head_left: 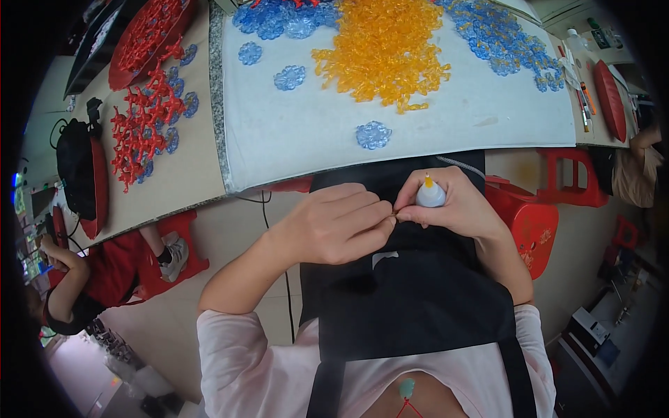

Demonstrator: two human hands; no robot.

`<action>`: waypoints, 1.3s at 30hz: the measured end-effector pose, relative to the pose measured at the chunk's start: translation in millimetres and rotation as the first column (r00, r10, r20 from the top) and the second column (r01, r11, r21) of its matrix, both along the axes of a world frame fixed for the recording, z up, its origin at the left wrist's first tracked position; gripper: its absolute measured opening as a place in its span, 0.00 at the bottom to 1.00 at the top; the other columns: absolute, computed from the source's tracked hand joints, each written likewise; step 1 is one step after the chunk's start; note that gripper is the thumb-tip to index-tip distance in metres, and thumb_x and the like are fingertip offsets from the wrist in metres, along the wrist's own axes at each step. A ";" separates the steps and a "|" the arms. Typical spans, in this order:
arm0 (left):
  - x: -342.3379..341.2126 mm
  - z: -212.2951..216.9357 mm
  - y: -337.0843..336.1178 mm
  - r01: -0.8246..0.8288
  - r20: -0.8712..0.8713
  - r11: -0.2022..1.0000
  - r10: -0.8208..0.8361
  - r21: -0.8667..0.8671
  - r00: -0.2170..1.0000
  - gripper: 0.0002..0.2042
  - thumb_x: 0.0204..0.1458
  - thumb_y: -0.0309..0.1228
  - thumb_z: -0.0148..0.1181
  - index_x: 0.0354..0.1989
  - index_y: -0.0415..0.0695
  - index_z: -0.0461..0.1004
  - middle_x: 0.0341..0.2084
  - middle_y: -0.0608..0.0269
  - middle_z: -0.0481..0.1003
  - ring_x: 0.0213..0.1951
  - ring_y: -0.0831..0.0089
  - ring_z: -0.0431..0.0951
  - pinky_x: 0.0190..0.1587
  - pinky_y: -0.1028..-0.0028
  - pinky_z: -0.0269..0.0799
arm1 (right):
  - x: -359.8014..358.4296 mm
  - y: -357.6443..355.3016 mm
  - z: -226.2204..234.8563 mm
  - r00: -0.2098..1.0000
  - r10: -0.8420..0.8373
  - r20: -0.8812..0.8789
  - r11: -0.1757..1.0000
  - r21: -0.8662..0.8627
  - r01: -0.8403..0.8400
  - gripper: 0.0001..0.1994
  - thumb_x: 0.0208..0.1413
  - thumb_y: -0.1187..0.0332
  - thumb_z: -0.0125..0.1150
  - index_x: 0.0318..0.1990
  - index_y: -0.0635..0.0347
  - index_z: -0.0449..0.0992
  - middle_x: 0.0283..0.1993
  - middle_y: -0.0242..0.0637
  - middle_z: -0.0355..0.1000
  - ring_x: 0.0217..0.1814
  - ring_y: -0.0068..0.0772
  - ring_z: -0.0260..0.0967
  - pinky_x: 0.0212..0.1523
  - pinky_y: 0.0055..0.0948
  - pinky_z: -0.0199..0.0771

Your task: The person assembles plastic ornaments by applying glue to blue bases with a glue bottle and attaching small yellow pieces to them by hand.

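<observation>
My left hand (346,221) is closed in a pinch over my apron, just off the table's near edge. Its fingertips meet those of my right hand (463,205) around a tiny yellowish-brown piece (396,215), mostly hidden by the fingers. My right hand also grips a small white squeeze bottle (431,196) with a yellow nozzle, which points away from me. Beyond the hands, a single clear-blue flower-shaped plastic piece (373,135) lies on the white tabletop (300,132). Behind it spreads a large heap of amber plastic pieces (390,49).
Blue flower pieces are heaped at the back left (279,21) and back right (502,42). On the left table, red figures (143,125) lie among blue pieces beside a red tray (150,42). A red stool (526,223) stands at my right. Another person's arm (70,272) shows far left.
</observation>
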State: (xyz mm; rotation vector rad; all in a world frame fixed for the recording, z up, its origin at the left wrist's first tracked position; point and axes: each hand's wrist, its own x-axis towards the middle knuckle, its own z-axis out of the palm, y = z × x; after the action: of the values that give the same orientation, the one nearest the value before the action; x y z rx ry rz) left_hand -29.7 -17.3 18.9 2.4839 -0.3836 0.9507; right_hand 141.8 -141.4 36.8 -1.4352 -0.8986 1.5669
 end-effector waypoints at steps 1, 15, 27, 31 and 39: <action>-1.1 -0.4 0.9 0.013 -0.024 1.000 -0.013 -0.019 1.000 0.05 0.37 0.22 0.63 0.24 0.39 0.73 0.26 0.60 0.73 0.27 0.70 0.75 0.29 0.75 0.71 | 0.0 0.2 -0.4 1.000 0.016 0.003 1.000 -0.010 -0.016 0.05 0.46 0.76 0.64 0.30 0.63 0.74 0.25 0.30 0.72 0.23 0.13 0.65 0.22 0.13 0.63; 13.1 -8.8 25.0 -0.670 -0.440 0.718 0.549 -0.187 0.711 0.16 0.36 0.34 0.68 0.37 0.47 0.76 0.34 0.67 0.68 0.39 0.69 0.66 0.44 0.70 0.53 | 17.1 60.0 6.1 0.741 -0.185 0.646 0.963 0.270 0.006 0.11 0.46 0.66 0.62 0.31 0.67 0.75 0.24 0.48 0.71 0.26 0.43 0.71 0.30 0.31 0.69; 18.8 -13.9 19.6 -0.711 -0.408 0.681 0.608 -0.174 0.682 0.12 0.37 0.34 0.68 0.33 0.49 0.77 0.34 0.69 0.67 0.39 0.70 0.65 0.44 0.69 0.51 | 17.0 73.0 6.4 0.616 -0.101 0.782 0.971 0.211 -0.109 0.09 0.49 0.68 0.61 0.31 0.67 0.74 0.24 0.42 0.71 0.24 0.28 0.67 0.28 0.26 0.66; 18.4 -13.6 19.7 -0.713 -0.401 0.679 0.611 -0.177 0.682 0.12 0.37 0.34 0.68 0.32 0.50 0.77 0.34 0.69 0.67 0.39 0.71 0.65 0.44 0.70 0.50 | 13.5 74.9 8.0 0.612 -0.104 0.784 0.964 0.230 -0.131 0.10 0.49 0.68 0.61 0.31 0.68 0.74 0.23 0.44 0.71 0.23 0.31 0.68 0.28 0.27 0.67; 19.0 -15.0 18.8 -0.714 -0.394 0.675 0.614 -0.186 0.684 0.12 0.36 0.34 0.68 0.32 0.50 0.77 0.34 0.69 0.67 0.39 0.71 0.65 0.44 0.70 0.50 | 12.7 80.1 12.1 0.576 -0.056 0.816 0.980 0.156 -0.124 0.11 0.43 0.68 0.62 0.30 0.68 0.76 0.27 0.52 0.72 0.32 0.52 0.72 0.37 0.40 0.72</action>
State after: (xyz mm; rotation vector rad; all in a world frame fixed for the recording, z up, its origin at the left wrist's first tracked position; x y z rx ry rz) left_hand -10.7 1.5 3.9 2.3987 0.8090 0.7661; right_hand 154.4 -61.3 49.0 -2.0298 -1.5691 0.7094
